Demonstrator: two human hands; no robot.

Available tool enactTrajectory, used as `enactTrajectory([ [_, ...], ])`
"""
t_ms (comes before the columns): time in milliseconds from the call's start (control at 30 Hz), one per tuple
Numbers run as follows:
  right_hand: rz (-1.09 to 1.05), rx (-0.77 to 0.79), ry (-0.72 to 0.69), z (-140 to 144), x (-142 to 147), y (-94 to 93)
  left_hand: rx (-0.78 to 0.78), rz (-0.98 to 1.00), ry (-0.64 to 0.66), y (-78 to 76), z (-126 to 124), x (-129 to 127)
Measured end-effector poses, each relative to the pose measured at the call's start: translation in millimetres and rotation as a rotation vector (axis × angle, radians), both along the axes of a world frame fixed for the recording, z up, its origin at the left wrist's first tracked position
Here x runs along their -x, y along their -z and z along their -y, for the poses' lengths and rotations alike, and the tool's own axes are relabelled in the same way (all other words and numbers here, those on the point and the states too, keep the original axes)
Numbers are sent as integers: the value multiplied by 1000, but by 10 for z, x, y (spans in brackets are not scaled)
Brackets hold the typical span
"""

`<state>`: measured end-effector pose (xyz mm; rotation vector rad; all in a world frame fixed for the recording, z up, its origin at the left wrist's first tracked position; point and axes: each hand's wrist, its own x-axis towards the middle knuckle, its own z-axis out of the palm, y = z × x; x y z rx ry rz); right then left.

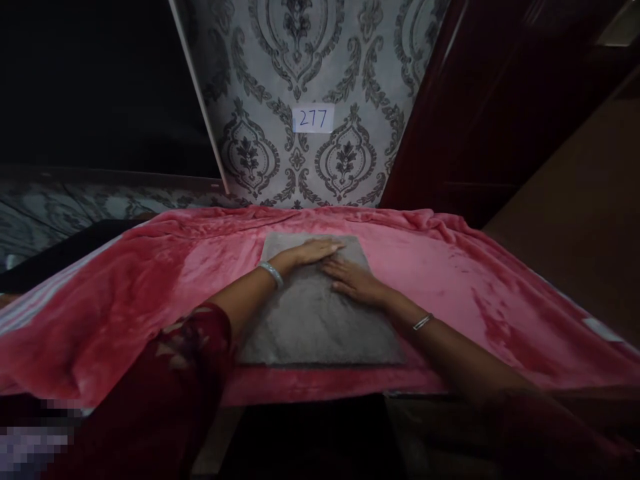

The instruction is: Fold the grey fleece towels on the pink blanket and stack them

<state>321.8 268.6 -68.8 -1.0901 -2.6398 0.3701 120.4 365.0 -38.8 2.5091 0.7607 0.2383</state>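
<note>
A grey plush cloth [320, 333], roughly rectangular, lies flat on a pink and red blanket [425, 260]. Toward the cloth's far end my left hand [316, 251] rests on it, palm down with fingers stretched to the right. Just nearer to me, my right hand [355, 280] also lies flat on the cloth, its fingers pointing left and slightly apart. The fingertips of the two hands are close together. Neither hand grips anything. What is beneath the palms is hidden.
The blanket drapes over a table-like surface, bunched along the back. Behind it stands a patterned wall [295, 160] with a paper label [313, 118] reading 277. A large dark screen [100, 87] hangs at the left; a dark red wooden panel [480, 100] rises at the right.
</note>
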Motion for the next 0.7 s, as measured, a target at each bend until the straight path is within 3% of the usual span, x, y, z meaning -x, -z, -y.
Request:
enactTrajectory([
  [100, 78, 25, 51, 99, 72, 122, -76, -185, -67, 146, -6, -92],
  [167, 93, 39, -1, 273, 108, 127, -104, -206, -63, 199, 10, -90],
  [333, 55, 183, -203, 988, 198, -33, -128, -239, -59, 179, 55, -62],
  [500, -75, 379, -248, 1602, 258, -196, -243, -190, -65, 218, 114, -68],
  [600, -241, 491, -215, 1738, 186, -279, -299, -167, -92, 180, 183, -49],
  [700, -425, 465, -54, 1653, 50, -359, -314, -172, -198, 41, 381, 29],
])
